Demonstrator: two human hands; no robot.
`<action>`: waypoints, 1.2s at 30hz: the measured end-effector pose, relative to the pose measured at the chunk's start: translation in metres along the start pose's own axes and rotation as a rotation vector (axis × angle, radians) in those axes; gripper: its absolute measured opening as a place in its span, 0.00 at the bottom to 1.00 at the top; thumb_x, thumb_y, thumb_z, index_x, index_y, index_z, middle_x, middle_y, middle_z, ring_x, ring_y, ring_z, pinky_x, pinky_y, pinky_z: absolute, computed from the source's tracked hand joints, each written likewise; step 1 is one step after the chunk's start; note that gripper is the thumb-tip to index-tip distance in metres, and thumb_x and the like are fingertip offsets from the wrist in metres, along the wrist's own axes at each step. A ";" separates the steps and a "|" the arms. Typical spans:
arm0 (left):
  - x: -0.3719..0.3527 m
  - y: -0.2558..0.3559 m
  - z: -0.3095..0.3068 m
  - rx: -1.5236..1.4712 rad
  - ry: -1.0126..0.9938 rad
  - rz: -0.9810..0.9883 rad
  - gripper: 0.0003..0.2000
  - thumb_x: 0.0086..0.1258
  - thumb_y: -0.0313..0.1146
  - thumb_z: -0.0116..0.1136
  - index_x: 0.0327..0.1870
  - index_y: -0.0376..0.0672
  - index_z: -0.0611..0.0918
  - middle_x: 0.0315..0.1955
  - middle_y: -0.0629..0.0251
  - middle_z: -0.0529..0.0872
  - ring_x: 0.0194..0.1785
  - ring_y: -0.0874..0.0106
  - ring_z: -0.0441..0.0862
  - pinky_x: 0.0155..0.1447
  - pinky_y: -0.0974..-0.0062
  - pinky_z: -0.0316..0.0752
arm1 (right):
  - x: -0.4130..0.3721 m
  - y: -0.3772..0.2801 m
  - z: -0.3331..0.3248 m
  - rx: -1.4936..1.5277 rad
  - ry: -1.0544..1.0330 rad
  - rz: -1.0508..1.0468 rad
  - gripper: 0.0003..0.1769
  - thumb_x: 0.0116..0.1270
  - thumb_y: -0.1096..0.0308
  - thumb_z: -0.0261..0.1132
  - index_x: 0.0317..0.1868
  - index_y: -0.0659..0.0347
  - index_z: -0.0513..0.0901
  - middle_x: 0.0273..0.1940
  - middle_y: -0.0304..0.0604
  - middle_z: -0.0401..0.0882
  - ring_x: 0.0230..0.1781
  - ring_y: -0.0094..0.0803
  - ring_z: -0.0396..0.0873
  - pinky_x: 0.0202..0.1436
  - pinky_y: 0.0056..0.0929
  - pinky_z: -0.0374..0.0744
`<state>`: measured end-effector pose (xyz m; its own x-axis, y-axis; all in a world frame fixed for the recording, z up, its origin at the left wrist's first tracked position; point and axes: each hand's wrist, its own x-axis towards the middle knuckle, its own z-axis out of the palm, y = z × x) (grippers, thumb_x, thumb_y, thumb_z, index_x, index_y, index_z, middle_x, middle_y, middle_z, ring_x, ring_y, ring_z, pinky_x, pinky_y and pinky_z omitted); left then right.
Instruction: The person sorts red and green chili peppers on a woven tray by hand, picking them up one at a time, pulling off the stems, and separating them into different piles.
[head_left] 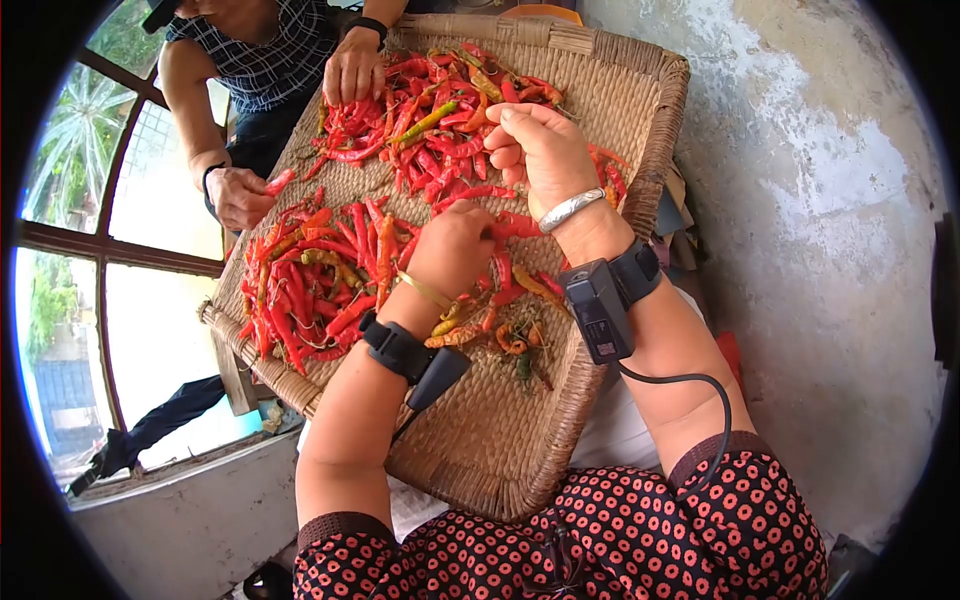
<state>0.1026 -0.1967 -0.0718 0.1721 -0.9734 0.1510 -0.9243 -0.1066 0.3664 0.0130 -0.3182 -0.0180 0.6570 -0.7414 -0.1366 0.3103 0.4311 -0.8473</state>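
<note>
My left hand is closed over the middle of a woven tray, its fingers curled at the end of a red chili pepper. Above and to the right, my right hand is raised over the tray with fingers bent and thumb against the forefinger; whatever is pinched there is too small to make out. A heap of red chili peppers lies left of my left hand. Another heap of chilies covers the far part. Between my forearms sit a few yellowish and shrivelled peppers.
Across the tray, another person's hand rests on the far heap, and their other hand holds a red chili at the left edge. A window stands at left, a worn plaster wall at right. A cable hangs from my right wrist device.
</note>
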 end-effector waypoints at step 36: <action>-0.011 -0.020 -0.058 -1.348 0.043 -0.408 0.13 0.66 0.37 0.57 0.46 0.38 0.79 0.32 0.68 0.82 0.31 0.84 0.77 0.33 0.88 0.73 | -0.009 0.014 0.008 -1.168 -0.503 -0.346 0.14 0.57 0.58 0.63 0.32 0.62 0.80 0.27 0.54 0.78 0.31 0.49 0.78 0.34 0.41 0.75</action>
<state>0.1395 -0.1720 -0.0272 0.3776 -0.9122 -0.1593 0.2193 -0.0791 0.9724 0.0167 -0.3019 -0.0246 0.9250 -0.3423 0.1650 -0.0924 -0.6239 -0.7760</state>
